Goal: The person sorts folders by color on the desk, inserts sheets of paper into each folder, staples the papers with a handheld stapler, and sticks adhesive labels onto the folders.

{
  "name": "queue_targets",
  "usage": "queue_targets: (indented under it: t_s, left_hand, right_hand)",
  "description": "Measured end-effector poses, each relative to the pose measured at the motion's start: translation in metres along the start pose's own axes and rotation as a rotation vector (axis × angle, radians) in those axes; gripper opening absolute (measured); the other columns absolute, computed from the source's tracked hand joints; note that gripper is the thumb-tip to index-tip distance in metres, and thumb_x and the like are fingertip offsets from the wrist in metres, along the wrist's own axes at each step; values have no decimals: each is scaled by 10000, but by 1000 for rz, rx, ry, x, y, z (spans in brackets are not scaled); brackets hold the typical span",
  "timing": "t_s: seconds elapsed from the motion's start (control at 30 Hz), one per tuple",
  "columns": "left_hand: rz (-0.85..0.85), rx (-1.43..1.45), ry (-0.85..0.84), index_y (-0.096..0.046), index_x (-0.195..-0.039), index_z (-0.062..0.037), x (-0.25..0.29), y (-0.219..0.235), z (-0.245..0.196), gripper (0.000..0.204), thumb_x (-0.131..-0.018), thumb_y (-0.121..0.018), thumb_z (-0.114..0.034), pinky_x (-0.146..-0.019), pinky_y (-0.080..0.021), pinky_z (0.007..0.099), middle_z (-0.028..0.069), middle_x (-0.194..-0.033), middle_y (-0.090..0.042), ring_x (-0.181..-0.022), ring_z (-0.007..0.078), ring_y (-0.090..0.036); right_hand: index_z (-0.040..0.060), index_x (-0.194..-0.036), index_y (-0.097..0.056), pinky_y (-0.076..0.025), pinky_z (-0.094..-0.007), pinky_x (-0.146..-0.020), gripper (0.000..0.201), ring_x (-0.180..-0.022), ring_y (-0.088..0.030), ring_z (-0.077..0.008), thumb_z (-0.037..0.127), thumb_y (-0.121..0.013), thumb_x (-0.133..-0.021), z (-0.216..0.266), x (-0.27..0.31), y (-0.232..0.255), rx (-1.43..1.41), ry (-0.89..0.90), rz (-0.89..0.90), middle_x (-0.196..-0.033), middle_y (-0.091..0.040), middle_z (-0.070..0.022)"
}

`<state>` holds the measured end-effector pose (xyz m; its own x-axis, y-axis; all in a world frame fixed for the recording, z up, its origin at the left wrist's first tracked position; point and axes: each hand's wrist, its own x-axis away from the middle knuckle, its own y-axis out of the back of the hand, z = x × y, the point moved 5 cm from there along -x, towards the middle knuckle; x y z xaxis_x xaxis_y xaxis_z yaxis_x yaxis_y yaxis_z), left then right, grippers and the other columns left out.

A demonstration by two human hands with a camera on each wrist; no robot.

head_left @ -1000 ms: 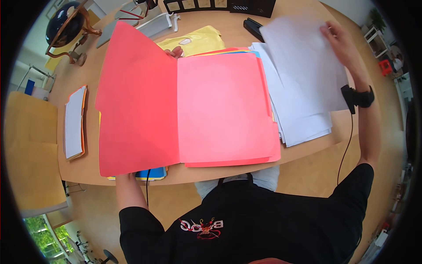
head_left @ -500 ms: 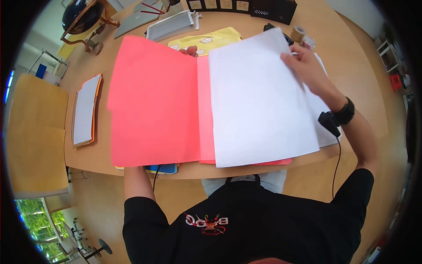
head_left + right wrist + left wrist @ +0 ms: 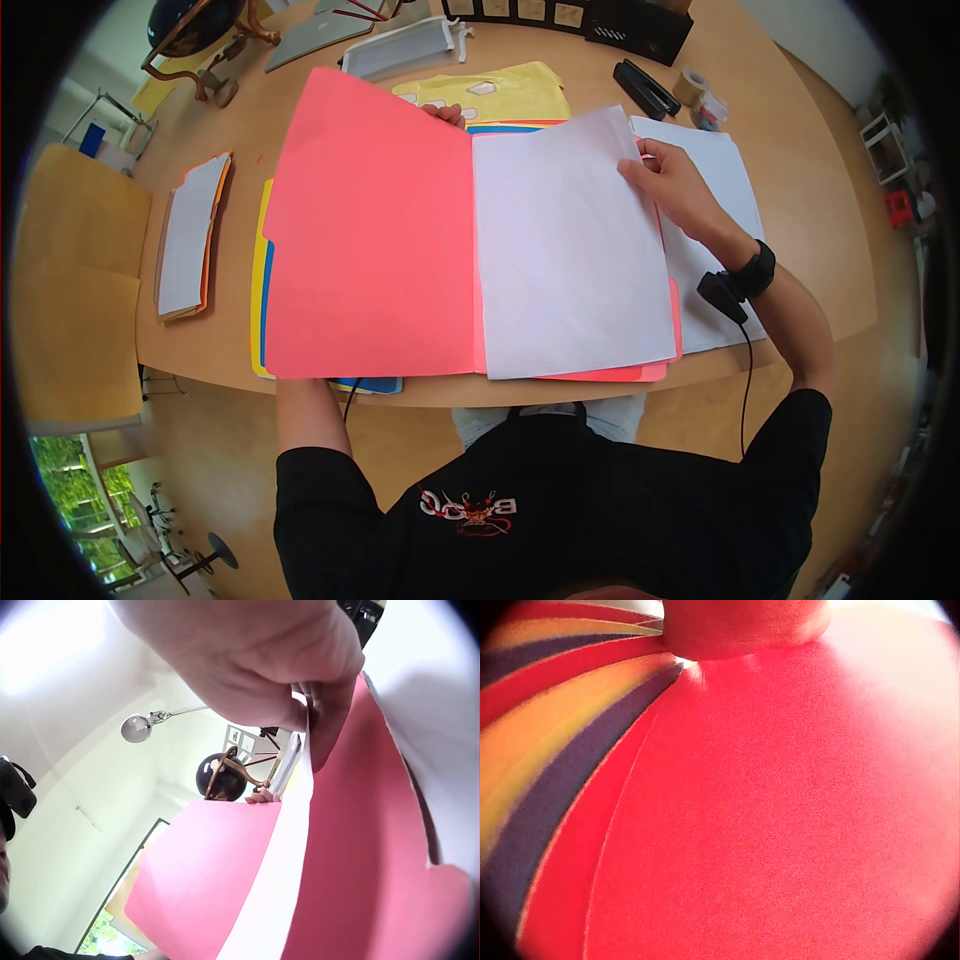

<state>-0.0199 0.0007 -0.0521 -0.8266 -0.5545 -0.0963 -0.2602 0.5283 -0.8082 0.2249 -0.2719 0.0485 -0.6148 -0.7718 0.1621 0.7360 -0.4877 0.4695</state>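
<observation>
A red folder (image 3: 370,240) lies open on top of other folders, its left cover raised. My left hand (image 3: 445,114) is behind that cover, with only its fingers showing past the top edge near the fold; the palm is hidden. In the left wrist view the red cover (image 3: 765,795) fills most of the picture, beside fanned yellow, blue and red folders (image 3: 570,780). My right hand (image 3: 678,185) pinches the upper right edge of white paper (image 3: 570,260), thumb on top. This paper covers most of the folder's right half, its right edge lifted in the right wrist view.
More white sheets (image 3: 715,220) lie right of the folder. Farther back are a yellow envelope (image 3: 500,90), a black stapler (image 3: 645,90), a tape roll (image 3: 689,87) and a black organizer (image 3: 640,35). At left sits a paper-topped stack (image 3: 193,240); a globe (image 3: 190,25) stands behind.
My right hand has brought white paper leftward from the right pile and lowered it over the folder's right half. My left hand has stayed behind the raised cover.
</observation>
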Motion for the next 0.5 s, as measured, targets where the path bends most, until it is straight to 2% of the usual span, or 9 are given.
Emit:
queue_targets:
  t_s: [0.27,0.5]
  left_hand:
    - [-23,87,-18,-613,-850,-42,-29,-7,10,175,-968,-620,-172,-1014,-482,364,127,-1056,-635,-1149,261,-577]
    - [-42,161,-28,-613,-850,-41,-47,-11,20,169,-963,-626,-166,-1010,-485,359,124,-1032,-639,-1141,258,-579]
  right_hand:
    - [-51,-1170,-615,-509,-266,-675,332,-736,-654,-121,191,-602,-943,-11,2,-3,-45,-47,-41,-921,-703,-109]
    - [-34,-1159,-607,-488,-244,-655,308,-739,-631,-96,186,-610,-944,-13,3,0,-10,-69,-49,-900,-686,-77]
